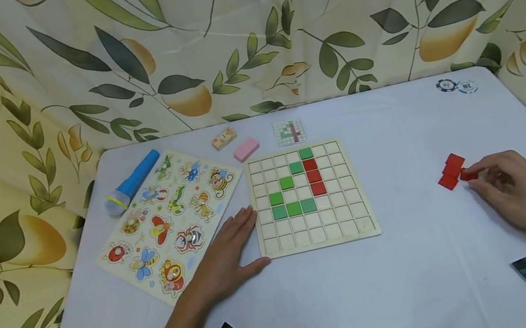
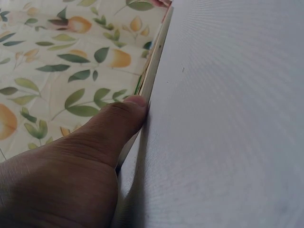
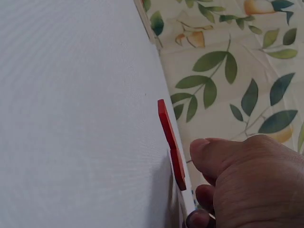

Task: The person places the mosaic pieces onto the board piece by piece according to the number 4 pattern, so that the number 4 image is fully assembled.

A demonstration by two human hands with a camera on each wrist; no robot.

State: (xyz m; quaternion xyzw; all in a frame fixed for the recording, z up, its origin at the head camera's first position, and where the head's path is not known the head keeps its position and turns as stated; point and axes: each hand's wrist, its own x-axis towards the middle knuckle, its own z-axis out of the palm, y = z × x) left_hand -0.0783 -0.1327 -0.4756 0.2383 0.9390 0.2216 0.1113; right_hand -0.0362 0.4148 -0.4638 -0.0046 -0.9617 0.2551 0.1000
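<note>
In the head view, my left hand [image 1: 226, 257] lies with straight fingers along the left edge of the square wooden grid board [image 1: 339, 215], thumb at its near corner. Several green tiles [image 1: 294, 209] and a column of three red tiles [image 1: 314, 175] fill some squares. Over at the right, my right hand [image 1: 520, 190] pinches a red tile [image 1: 468, 174] between thumb and fingers. Loose red tiles [image 1: 453, 162] lie just left of it on the table. The right wrist view shows red tiles [image 3: 171, 137] edge-on beside my right hand [image 3: 256, 175].
A sticker sheet of insects [image 1: 159, 228] lies left of the board, partly under my left forearm. Beyond it is a blue toy microphone [image 1: 133, 183]. Behind the board are a pink eraser [image 1: 246, 149], a small patterned block [image 1: 224, 138] and a pattern card [image 1: 283, 134].
</note>
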